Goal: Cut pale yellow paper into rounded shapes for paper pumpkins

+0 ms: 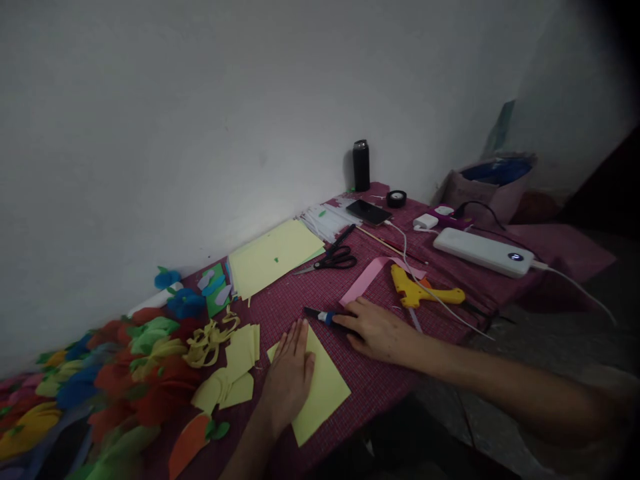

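Note:
My left hand lies flat on a pale yellow paper sheet, its fingers stretched out together. My right hand is closed over a slim black tool with a blue and white band, whose dark end points left toward the sheet's top corner. The hand covers the tool's other end, and its exact kind is unclear. Just behind the right hand lies a pink paper strip. A yellow glue gun rests to its right. Left of my left hand are cut yellow pieces and curled yellow scraps.
Colourful paper or felt shapes heap at the left. Farther back lie stacked yellow sheets, black scissors, a phone, black tape and a black bottle. A white power bank with cables sits right.

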A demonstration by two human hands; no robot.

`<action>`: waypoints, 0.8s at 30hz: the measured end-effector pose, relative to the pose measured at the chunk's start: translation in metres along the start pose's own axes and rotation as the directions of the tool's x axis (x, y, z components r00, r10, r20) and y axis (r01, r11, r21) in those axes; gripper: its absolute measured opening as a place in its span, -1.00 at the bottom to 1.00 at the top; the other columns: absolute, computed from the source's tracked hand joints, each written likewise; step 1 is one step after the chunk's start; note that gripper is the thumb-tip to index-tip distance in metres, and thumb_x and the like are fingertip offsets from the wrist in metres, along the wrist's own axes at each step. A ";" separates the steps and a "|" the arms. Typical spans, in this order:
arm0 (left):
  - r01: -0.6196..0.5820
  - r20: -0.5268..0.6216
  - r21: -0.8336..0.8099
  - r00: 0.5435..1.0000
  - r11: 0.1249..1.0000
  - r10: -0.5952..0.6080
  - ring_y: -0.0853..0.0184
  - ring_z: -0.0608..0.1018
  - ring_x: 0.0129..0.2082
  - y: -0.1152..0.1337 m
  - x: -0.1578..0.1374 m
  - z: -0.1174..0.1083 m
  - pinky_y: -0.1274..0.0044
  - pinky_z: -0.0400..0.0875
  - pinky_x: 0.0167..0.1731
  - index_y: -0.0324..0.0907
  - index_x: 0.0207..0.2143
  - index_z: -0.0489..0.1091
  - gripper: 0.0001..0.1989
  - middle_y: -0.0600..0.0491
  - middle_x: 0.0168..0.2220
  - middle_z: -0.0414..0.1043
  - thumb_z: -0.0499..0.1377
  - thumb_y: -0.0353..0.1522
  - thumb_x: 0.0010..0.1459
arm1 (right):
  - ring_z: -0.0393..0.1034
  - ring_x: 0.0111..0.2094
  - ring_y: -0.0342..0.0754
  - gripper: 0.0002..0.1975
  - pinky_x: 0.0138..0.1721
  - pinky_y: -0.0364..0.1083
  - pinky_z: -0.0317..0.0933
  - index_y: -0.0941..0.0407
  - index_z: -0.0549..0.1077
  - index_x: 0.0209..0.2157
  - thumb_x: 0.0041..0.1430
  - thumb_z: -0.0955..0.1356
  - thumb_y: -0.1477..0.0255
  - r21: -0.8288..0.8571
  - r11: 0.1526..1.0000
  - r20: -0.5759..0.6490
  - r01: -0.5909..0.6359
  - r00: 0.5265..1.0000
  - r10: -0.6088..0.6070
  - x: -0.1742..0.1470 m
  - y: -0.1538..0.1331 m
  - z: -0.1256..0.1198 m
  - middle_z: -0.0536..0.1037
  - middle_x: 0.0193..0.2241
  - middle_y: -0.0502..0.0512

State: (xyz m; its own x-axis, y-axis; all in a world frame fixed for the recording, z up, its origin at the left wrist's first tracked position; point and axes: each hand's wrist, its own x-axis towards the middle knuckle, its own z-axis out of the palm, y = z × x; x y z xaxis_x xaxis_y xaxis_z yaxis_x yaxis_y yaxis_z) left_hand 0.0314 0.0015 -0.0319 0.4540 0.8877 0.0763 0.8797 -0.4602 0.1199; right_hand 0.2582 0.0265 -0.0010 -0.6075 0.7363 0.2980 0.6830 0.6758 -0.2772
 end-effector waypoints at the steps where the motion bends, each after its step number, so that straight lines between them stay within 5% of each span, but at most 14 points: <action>1: 0.000 -0.003 -0.003 1.000 1.000 0.000 0.30 -0.07 0.18 0.000 0.000 0.000 0.29 0.00 0.10 -0.23 0.18 -0.29 -0.48 -0.08 0.20 -0.15 -0.20 -0.35 0.19 | 0.19 -0.24 0.00 -0.65 -0.20 -0.03 0.12 0.12 0.33 -0.08 0.03 0.25 0.50 0.002 1.000 -0.010 -0.014 1.000 0.014 -0.002 0.002 -0.003 0.34 -0.30 0.15; 8: 0.010 -0.032 -0.035 0.999 0.999 -0.011 0.30 -0.06 0.18 0.000 -0.002 0.000 0.28 0.02 0.09 -0.20 0.18 -0.27 -0.49 -0.05 0.20 -0.14 -0.20 -0.34 0.19 | 0.22 -0.23 -0.02 -0.61 -0.19 -0.06 0.13 0.08 0.30 -0.04 0.04 0.26 0.47 0.008 0.998 -0.019 -0.055 0.998 0.055 0.016 0.016 -0.024 0.36 -0.28 0.13; 17: 0.011 -0.109 -0.175 0.994 0.985 -0.031 0.29 0.01 0.17 0.001 -0.005 -0.013 0.31 0.00 0.09 -0.13 0.18 -0.23 -0.47 0.00 0.19 -0.06 -0.14 -0.30 0.18 | 0.25 -0.14 0.03 -0.61 -0.13 -0.06 0.10 0.16 0.28 -0.03 0.06 0.26 0.40 -0.110 0.966 0.054 -0.233 0.969 0.240 0.106 0.032 -0.008 0.38 -0.16 0.19; 24: 0.212 -0.344 -0.331 0.880 0.919 -0.327 0.23 0.28 -0.01 -0.028 -0.005 -0.027 0.33 0.19 -0.05 -0.14 0.15 -0.11 -0.50 -0.08 0.02 0.19 -0.12 -0.41 0.14 | 0.30 -0.18 0.01 -0.72 -0.19 0.02 0.19 0.23 0.31 -0.12 0.14 0.25 0.40 -0.195 0.913 0.026 -0.359 0.928 0.371 0.165 0.047 0.018 0.39 -0.18 0.21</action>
State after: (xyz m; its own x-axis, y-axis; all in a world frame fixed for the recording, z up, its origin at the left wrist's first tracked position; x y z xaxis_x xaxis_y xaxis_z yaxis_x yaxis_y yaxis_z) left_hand 0.0010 0.0094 -0.0087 0.0633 0.9275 0.3684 0.8582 -0.2390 0.4543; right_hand 0.1823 0.1800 0.0188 -0.3214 0.9350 0.1500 0.9206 0.3456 -0.1817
